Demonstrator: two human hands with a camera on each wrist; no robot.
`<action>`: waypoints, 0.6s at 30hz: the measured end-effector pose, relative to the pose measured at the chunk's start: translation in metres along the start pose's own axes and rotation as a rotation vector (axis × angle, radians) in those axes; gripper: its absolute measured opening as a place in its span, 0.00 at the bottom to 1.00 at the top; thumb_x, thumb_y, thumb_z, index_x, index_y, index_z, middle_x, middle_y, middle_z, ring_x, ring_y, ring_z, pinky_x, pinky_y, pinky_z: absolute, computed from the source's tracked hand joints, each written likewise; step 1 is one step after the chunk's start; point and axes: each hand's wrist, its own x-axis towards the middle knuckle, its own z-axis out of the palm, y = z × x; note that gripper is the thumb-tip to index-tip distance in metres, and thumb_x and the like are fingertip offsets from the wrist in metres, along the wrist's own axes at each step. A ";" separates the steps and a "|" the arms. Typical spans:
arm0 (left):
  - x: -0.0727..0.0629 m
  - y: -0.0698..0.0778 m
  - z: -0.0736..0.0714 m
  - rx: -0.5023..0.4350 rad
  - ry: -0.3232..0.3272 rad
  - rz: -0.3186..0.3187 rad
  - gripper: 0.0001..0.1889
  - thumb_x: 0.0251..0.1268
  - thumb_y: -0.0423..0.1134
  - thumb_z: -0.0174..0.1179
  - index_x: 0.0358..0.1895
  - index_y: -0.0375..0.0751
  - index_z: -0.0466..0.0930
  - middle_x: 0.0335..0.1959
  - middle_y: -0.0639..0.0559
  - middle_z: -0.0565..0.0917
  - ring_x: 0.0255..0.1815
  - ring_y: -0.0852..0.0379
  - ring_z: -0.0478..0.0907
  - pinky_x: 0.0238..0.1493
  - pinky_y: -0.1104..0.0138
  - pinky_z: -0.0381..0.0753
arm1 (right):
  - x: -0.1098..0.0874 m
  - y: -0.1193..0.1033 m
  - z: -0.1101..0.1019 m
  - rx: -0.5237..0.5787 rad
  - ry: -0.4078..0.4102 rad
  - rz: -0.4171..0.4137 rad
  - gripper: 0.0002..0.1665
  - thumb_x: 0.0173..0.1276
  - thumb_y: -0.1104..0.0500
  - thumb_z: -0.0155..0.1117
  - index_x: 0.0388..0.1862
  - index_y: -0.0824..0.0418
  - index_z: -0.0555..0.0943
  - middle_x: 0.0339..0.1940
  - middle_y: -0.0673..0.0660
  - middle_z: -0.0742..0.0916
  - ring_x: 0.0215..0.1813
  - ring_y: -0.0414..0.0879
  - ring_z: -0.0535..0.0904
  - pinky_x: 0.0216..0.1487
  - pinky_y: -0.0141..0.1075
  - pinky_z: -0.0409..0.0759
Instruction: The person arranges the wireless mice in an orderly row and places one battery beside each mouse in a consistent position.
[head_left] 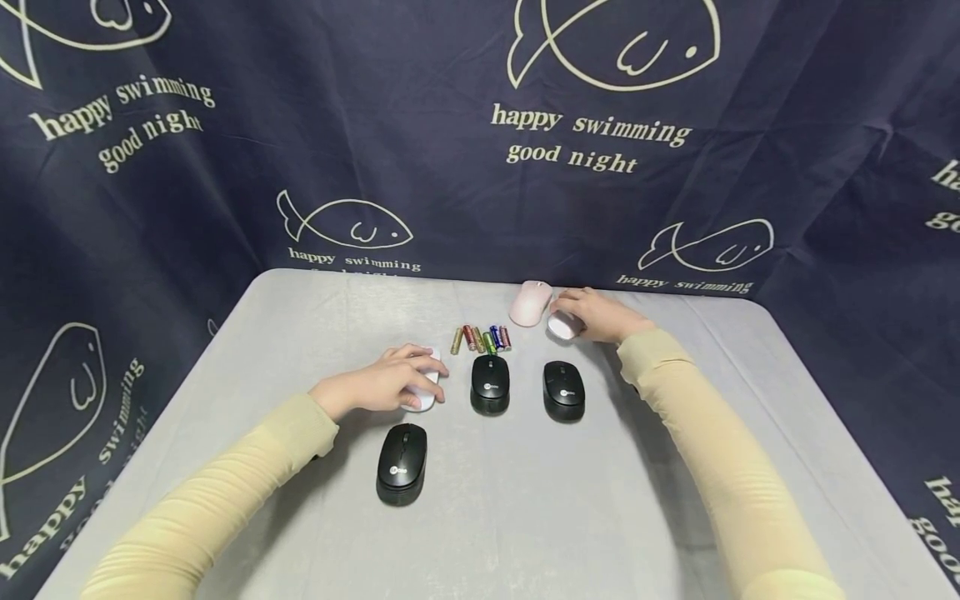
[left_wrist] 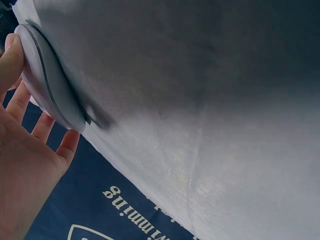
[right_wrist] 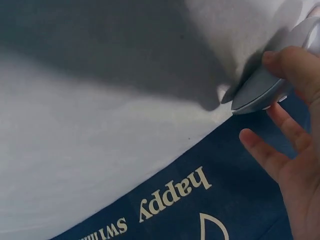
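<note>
My left hand [head_left: 386, 382] reaches over a white computer mouse [head_left: 429, 393] left of the batteries and grips it by its sides. In the left wrist view, thumb and fingertips hold the edges of that white mouse [left_wrist: 54, 82]. Toward the back right, my right hand [head_left: 600, 315] holds another pale mouse [head_left: 562, 326], thumb on one side and fingers on the other. The right wrist view shows this mouse [right_wrist: 260, 92] tilted, two fingers spread away from it; whether it touches the table is unclear. A pink mouse [head_left: 531, 303] lies just left of the right hand.
Several coloured batteries [head_left: 489, 340] lie in a row mid-table. Before them sits a black mouse [head_left: 491, 385], with a second black mouse [head_left: 564, 392] to its right and a third black mouse [head_left: 402, 464] nearer the front left. A dark printed curtain [head_left: 465, 208] hangs behind the table [head_left: 510, 517].
</note>
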 end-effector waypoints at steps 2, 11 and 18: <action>0.000 0.001 -0.001 -0.005 0.000 0.000 0.16 0.50 0.39 0.65 0.45 0.58 0.84 0.62 0.52 0.74 0.70 0.38 0.56 0.64 0.40 0.55 | -0.001 -0.002 -0.003 -0.026 0.000 -0.003 0.39 0.32 0.71 0.78 0.50 0.62 0.78 0.51 0.64 0.80 0.48 0.64 0.75 0.49 0.54 0.75; -0.001 0.002 0.000 -0.004 0.002 0.003 0.16 0.51 0.39 0.65 0.45 0.57 0.84 0.62 0.52 0.74 0.70 0.38 0.56 0.65 0.39 0.54 | -0.001 -0.011 -0.016 -0.109 -0.004 -0.034 0.39 0.33 0.66 0.79 0.51 0.59 0.79 0.48 0.59 0.80 0.44 0.60 0.75 0.45 0.50 0.77; -0.001 0.001 0.000 0.000 0.005 0.005 0.16 0.50 0.39 0.65 0.45 0.57 0.84 0.62 0.52 0.74 0.69 0.38 0.56 0.65 0.39 0.54 | 0.000 -0.018 -0.026 -0.109 0.003 -0.071 0.38 0.32 0.66 0.80 0.49 0.59 0.79 0.45 0.58 0.80 0.45 0.57 0.76 0.49 0.49 0.77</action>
